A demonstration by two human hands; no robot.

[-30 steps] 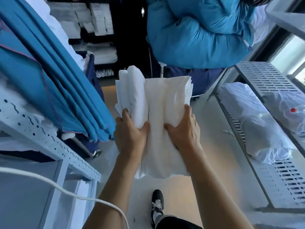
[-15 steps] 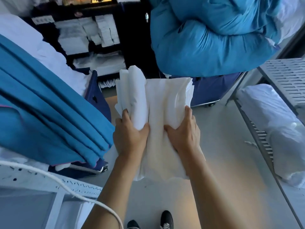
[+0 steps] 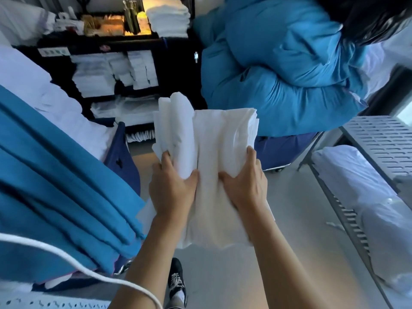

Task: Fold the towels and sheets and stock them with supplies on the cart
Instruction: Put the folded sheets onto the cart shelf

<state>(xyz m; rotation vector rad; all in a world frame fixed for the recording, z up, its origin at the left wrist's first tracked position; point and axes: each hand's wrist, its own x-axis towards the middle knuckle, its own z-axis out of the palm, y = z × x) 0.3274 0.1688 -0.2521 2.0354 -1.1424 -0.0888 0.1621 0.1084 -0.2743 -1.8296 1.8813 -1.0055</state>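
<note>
1. The person carries a folded white bundle of linen (image 3: 214, 166) in front of the chest. It is in the air, not resting on anything, on the near side of the black cart (image 3: 178, 63), which stands straight ahead.
2. The left hand (image 3: 171, 188) grips the bundle's left fold, thumb on top and fingers curled under it. The right hand (image 3: 245, 186) clamps the right half the same way. Both hands pinch cloth and neither lies flat.
3. The step in hand looks like bringing the bundle to the cart for stocking. To do it well, both grips should stay firm, because the left fold stands up loose and could slip open.
4. The bundle should stay level and square to the cart, so that it slides in with its neat edge facing out.
5. The cart's shelves already hold white stacks (image 3: 116, 74). A free gap there, or a place on the towel pile (image 3: 167, 16) on top of the cart, seems the likely spot.
6. Blue bedding (image 3: 278, 63) bulges just right of the cart and blue sheets (image 3: 55, 175) hang to its left, so the way in is narrow and the elbows are best kept close.
</note>
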